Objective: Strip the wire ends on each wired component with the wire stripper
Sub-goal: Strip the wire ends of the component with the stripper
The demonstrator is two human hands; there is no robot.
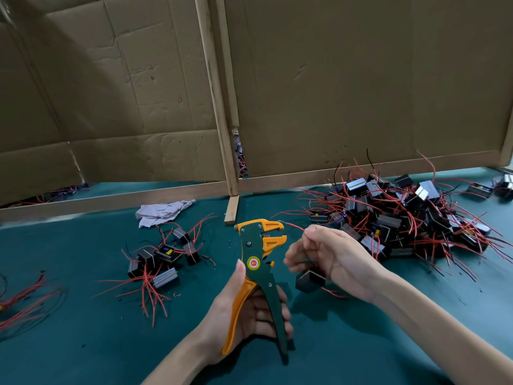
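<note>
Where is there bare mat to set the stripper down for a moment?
Bare mat lies near-left, bordered by the small pile, the loose red wires and the left hand holding the wire stripper. Another patch lies between the forearms, nearer than the right hand pinching a red wire. The big pile crowds the right.

On the table (83, 343), a small component pile (163, 259) lay left of the wire stripper (256, 262), a large pile (402, 218) right, cardboard (361, 79) behind.
</note>
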